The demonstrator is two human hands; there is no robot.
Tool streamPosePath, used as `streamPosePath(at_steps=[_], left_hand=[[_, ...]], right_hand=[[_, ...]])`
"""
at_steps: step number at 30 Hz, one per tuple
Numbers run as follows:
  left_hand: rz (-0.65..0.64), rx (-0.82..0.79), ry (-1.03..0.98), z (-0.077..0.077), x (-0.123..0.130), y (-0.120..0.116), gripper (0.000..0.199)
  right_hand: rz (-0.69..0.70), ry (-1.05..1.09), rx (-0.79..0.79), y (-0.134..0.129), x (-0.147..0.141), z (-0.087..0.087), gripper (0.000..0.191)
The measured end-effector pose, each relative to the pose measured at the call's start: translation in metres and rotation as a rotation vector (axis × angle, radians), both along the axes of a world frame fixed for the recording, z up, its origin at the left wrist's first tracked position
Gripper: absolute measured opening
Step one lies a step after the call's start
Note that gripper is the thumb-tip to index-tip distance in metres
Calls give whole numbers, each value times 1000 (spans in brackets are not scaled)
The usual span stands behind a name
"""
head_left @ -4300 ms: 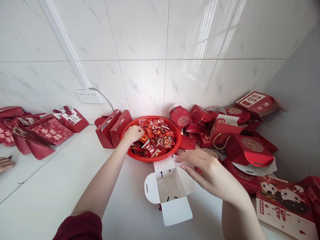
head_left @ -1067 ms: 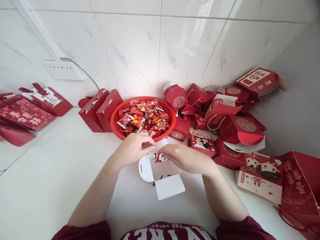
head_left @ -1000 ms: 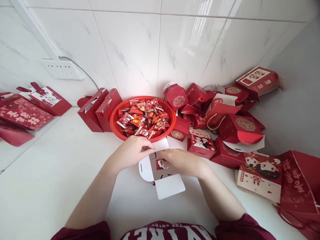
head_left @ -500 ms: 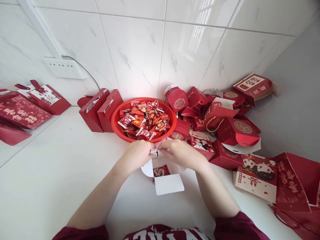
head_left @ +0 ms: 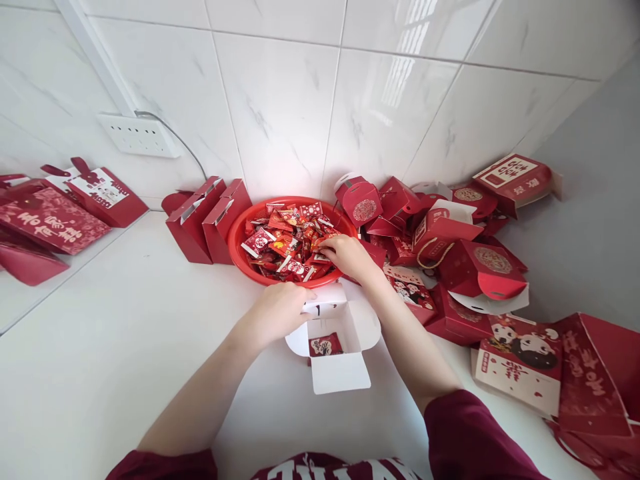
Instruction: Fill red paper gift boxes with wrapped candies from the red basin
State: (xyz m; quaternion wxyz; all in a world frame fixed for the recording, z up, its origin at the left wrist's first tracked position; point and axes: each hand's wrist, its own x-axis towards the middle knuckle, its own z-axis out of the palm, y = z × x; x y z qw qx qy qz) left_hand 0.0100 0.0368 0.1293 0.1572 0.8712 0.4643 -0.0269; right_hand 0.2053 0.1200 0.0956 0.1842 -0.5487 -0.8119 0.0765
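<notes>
An opened gift box, white inside with its flaps folded out, stands in front of me. One red candy packet lies inside it. My left hand is closed on the box's far left edge, thumb on the inside. Behind the box is a red plastic basin heaped with small wrapped candies. My right hand is over the basin's right side, its fingers bent and pinched on a candy among the heap. The fingertips partly hide that candy.
Two upright red boxes stand left of the basin. More red gift boxes sit at the far left. A pile of red boxes spreads along the right side. Behind the white table is a tiled wall with a socket strip.
My right hand has left the box's far edge and moved up into the candies in the basin. My left hand stays at the box. The view has shifted slightly.
</notes>
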Motion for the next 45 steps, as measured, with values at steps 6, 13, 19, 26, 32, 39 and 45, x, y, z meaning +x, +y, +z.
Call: streamPosePath(at_steps=[6,13,19,26,32,39,45], left_hand=[[61,-10,-139,5,-6,2,19],[207,59,-571,8,-2,4,30],[156,-76,-699,8,1,4,20],[32,-98,-566,9,1,2,20],[123,-121,-524,11,-6,3,20],[147,-73,-463,19,-15,5,22],[128,-100,-423,18,-16,5,22]], right_hand=[[-6,509,-9,-27,12,3,19],[157,1008,-274,-79,22,14,22],[199,878,-376,-104,28,24,33],[268,414,-226,-116,27,40,17],[195,265,-240,-117,29,36,13],[234,-98,-408,-118,-1,10,21],[256,-356,-408,-123,-13,8,31]])
